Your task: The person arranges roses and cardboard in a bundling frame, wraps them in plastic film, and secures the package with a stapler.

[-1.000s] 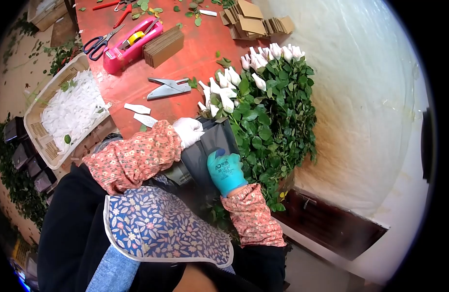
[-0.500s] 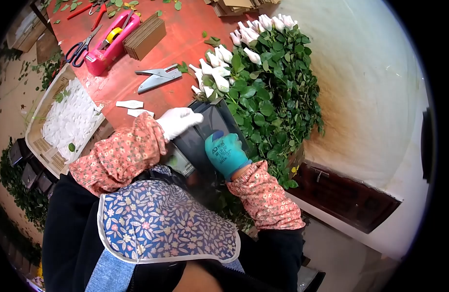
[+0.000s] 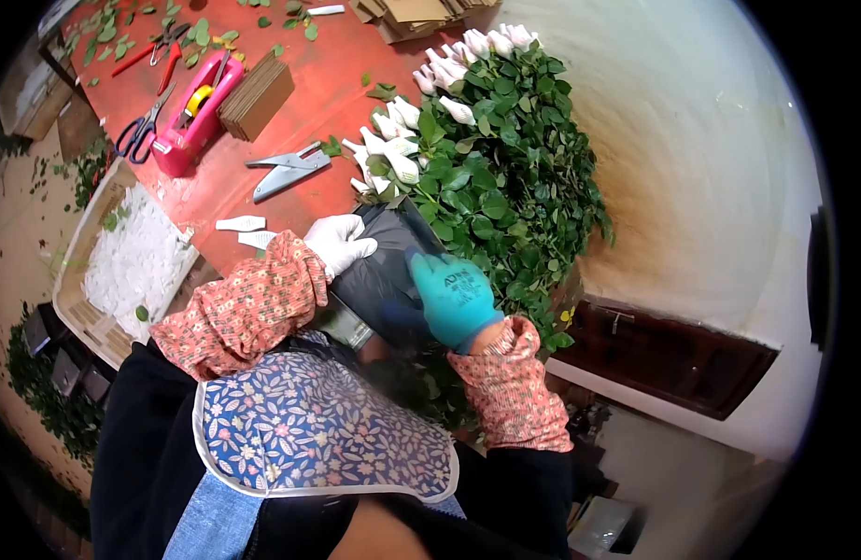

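Note:
My left hand (image 3: 340,243), in a white glove, pinches the upper left edge of a thin black plastic film (image 3: 384,266), drawn partly taut across my lap. In a teal glove with dark blue fingertips, my right hand (image 3: 457,297) is curled at the film's right side; some of its fingers are hidden or show dimly through the plastic. A dark, stiff-edged box or stack (image 3: 421,224) lies beneath. White roses in pale sleeves (image 3: 393,149), with long leafy stems (image 3: 505,187), lie just beyond my right hand.
On the red table (image 3: 318,93) are a grey stapler (image 3: 289,171), a pink tape dispenser (image 3: 192,121), scissors (image 3: 143,129), red-handled pruners (image 3: 164,56), cardboard pieces (image 3: 255,96) and two white sleeves (image 3: 241,224). A basket (image 3: 85,289) holding white sleeves stands at left.
My right hand has shifted right and turned, its back now showing more. The left hand has moved slightly down and left. More of the black film is spread between them. The view has shifted.

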Demonstrator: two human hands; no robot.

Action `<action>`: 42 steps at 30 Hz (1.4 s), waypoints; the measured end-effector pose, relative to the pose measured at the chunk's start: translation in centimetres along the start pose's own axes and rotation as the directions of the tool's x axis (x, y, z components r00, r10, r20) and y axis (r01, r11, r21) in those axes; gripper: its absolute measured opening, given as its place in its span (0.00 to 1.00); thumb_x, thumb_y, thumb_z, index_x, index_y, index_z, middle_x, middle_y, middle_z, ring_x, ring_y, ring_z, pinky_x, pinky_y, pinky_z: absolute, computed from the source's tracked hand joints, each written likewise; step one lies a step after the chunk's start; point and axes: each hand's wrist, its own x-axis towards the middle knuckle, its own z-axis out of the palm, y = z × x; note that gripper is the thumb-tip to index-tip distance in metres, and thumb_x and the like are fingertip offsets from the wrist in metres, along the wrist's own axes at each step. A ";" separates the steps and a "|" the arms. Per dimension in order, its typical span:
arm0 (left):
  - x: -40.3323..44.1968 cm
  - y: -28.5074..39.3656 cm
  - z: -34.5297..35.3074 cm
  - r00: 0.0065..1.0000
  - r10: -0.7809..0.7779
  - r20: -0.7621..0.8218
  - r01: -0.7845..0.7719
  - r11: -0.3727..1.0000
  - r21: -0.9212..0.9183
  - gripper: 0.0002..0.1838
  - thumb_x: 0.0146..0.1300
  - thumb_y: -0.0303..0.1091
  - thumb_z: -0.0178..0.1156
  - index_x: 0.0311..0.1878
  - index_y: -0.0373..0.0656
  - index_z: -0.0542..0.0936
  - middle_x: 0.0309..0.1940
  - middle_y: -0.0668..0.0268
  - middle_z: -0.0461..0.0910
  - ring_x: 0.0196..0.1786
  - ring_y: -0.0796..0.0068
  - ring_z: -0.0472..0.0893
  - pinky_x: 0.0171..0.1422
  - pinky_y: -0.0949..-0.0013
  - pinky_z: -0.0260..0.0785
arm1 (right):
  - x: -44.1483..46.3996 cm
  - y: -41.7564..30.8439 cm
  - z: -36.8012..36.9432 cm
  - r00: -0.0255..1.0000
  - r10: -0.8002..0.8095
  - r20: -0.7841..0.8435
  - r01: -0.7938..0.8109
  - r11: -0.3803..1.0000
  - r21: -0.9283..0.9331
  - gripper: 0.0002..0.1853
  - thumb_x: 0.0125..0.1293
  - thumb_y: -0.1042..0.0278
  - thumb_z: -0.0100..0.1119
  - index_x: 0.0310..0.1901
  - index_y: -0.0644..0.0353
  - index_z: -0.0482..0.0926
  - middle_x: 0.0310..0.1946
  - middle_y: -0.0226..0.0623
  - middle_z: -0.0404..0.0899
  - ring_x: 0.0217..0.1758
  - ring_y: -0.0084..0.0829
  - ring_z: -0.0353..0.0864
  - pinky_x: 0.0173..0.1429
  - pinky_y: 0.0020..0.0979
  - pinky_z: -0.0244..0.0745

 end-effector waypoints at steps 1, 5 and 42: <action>0.1 0.0 0.2 1.000 0.007 0.003 -0.007 1.000 -0.007 0.19 0.59 0.33 0.70 0.26 0.44 0.66 0.21 0.78 0.61 0.27 0.85 0.60 0.30 0.74 0.58 | -0.6 0.1 0.9 0.994 0.101 0.044 -0.100 0.994 -0.034 0.31 0.59 0.59 0.59 0.62 0.66 0.69 0.55 0.52 0.76 0.58 0.52 0.75 0.58 0.43 0.71; 0.8 -0.9 -0.5 0.999 0.028 0.041 -0.026 0.999 -0.042 0.18 0.60 0.34 0.70 0.27 0.46 0.68 0.22 0.80 0.62 0.28 0.86 0.61 0.31 0.76 0.58 | -0.8 -3.7 5.4 0.954 0.285 0.093 -0.284 0.959 -0.022 0.57 0.49 0.31 0.66 0.71 0.68 0.58 0.73 0.59 0.54 0.76 0.56 0.54 0.71 0.51 0.56; 7.5 -0.5 -15.3 0.996 -0.064 0.056 -0.052 0.071 0.996 0.55 0.48 0.41 0.73 0.74 0.38 0.50 0.55 0.46 0.74 0.56 0.49 0.78 0.63 0.53 0.71 | 1.0 -9.2 10.4 0.746 0.619 -0.246 -0.620 0.780 0.085 0.27 0.70 0.63 0.45 0.68 0.65 0.65 0.71 0.54 0.60 0.74 0.55 0.59 0.72 0.56 0.56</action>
